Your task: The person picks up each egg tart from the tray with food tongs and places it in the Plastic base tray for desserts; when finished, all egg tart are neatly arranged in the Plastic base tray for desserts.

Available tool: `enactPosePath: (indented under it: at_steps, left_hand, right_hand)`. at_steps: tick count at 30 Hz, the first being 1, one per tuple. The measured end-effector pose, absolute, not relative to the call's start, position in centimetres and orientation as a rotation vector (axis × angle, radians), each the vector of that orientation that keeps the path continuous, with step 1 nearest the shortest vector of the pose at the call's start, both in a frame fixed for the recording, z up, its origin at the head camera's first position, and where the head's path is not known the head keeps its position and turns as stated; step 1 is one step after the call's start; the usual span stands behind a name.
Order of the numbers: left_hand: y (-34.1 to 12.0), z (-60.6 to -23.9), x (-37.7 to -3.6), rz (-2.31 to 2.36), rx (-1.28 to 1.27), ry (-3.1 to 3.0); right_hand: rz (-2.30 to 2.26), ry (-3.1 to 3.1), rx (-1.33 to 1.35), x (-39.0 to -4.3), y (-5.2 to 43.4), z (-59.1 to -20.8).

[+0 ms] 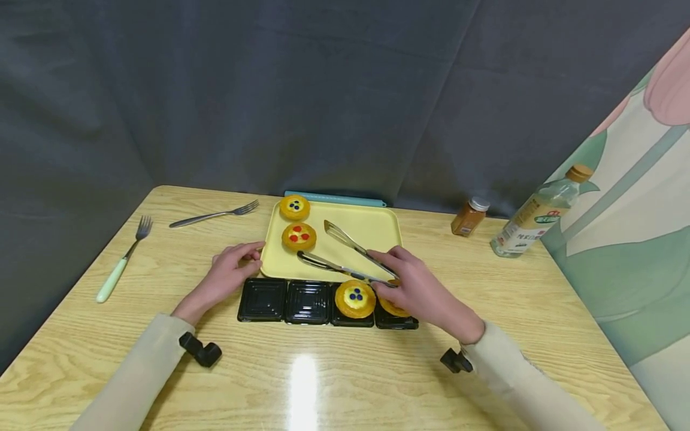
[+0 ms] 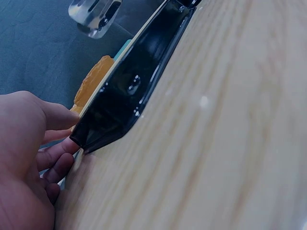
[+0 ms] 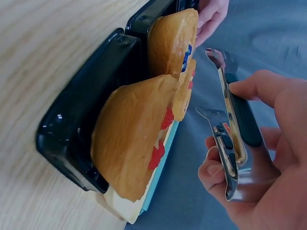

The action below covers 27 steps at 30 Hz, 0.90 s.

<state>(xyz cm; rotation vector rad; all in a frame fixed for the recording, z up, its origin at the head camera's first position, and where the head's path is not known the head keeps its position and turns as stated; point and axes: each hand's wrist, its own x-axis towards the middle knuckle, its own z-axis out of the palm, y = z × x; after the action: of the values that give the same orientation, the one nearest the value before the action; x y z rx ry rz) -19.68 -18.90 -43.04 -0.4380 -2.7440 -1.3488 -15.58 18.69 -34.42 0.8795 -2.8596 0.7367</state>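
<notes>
Right hand (image 1: 417, 290) curled round tongs (image 1: 345, 254), grip closed on the hinge end; right wrist view confirms fingers (image 3: 218, 170) wrapped over the metal arms. Tong arms spread, tips empty. Long axis running from the hand up and left across the yellow tray (image 1: 372, 230), tips pointing toward the two tarts there.

Left hand (image 1: 229, 278) lying relaxed on the tabletop (image 1: 539, 311), fingertips touching the tray's left edge; not closed on anything, fingers loosely bent. Left wrist view: fingers (image 2: 57, 155) against the corner of the black holder (image 2: 129, 96).

On tray: red tart (image 1: 299, 236) nearer, blue tart (image 1: 294, 207) behind it at the far left corner. Red tart just left of the lower tong tip, close but apart. Lies forward and left of the right hand, along the tongs' own line; left hand nearer to it, but bare.

Black holder row (image 1: 286, 301) in front of tray, touching or nearly so. Two left cups vacant. Third cup: tart with blue dots (image 1: 355, 298). Fourth cup: tart (image 3: 129, 139), red dots per right wrist view, mostly hidden under the right hand from the head view.

Elsewhere: two forks (image 1: 215, 214) (image 1: 123, 259) at left, spice jar (image 1: 470, 216) and oil bottle (image 1: 539, 215) at right.
</notes>
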Motion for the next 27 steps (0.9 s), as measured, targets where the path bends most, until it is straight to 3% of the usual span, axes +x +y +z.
enactPosePath:
  at_steps: [27]
  left_hand:
    - [-18.9, -43.0, -19.6, -1.345, -0.435, -2.745]
  right_hand:
    - [0.626, -2.951, 0.922, -19.2, 15.4, -35.4]
